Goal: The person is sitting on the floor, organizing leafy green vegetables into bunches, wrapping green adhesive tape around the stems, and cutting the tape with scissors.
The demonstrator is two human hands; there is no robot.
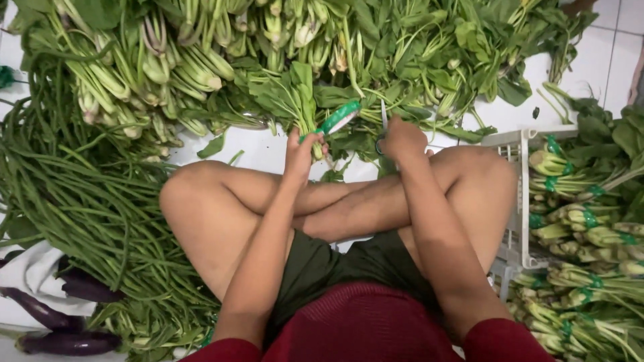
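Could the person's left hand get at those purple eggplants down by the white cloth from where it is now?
Probably not right away. The left hand is out front, gripping a bunch of greens and a green tape strip. The eggplants lie back beside the left hip, past a heap of long beans. It would have to let go first.

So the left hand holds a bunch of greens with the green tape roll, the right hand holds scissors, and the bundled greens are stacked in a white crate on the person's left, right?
Not quite. The head view shows the white crate of bundled greens on the person's right, not the left. The rest stands: the left hand holds a bunch of greens with the green tape roll, and the right hand holds scissors.
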